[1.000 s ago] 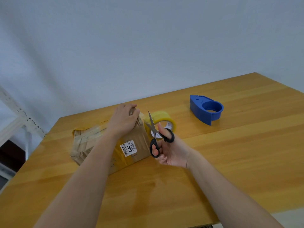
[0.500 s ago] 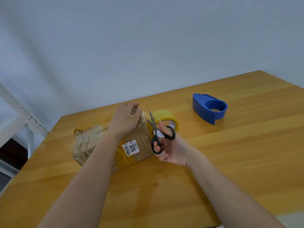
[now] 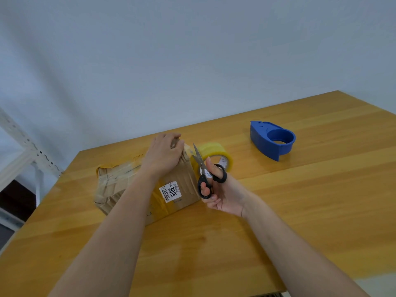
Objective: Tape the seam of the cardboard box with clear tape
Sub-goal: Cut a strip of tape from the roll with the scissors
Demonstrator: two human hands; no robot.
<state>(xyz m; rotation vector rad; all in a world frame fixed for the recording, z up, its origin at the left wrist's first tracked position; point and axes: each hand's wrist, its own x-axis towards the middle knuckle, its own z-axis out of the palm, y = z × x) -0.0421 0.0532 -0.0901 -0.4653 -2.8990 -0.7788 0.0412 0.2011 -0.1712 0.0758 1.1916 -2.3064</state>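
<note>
A pair of black-handled scissors [image 3: 209,175] is held in the grip of the right hand [image 3: 222,194], with the thumb passed through the upper loop and fingers through the lower loop; the hand is closed around the handles, and the blades are seen pointing up and away, slightly parted near the tips. The blade tips are placed just beside the far right corner of the cardboard box [image 3: 147,187], where a strip of clear tape appears to run off the corner, though whether the blades touch it cannot be told. The left hand [image 3: 164,155] is laid palm down on the top of the box at that same far right corner, its fingers curled over the edge and pressed against the cardboard, so its grip is closed on the box rather than spread wide. The box is worn and creased, is covered with yellowish and clear tape along its top, and bears a white label [image 3: 170,191] with "3015" printed on its near side. It is set on the left part of the wooden worktop [image 3: 300,211]. A roll of yellowish clear tape [image 3: 214,156] is lying just behind the scissors and beside the box's right end, partly hidden by the blades and the thumb. Well apart, farther to the right, a blue tape dispenser [image 3: 272,140] is resting on the worktop. A pale wall is seen behind, and a white metal frame [image 3: 19,146] at the left edge.
</note>
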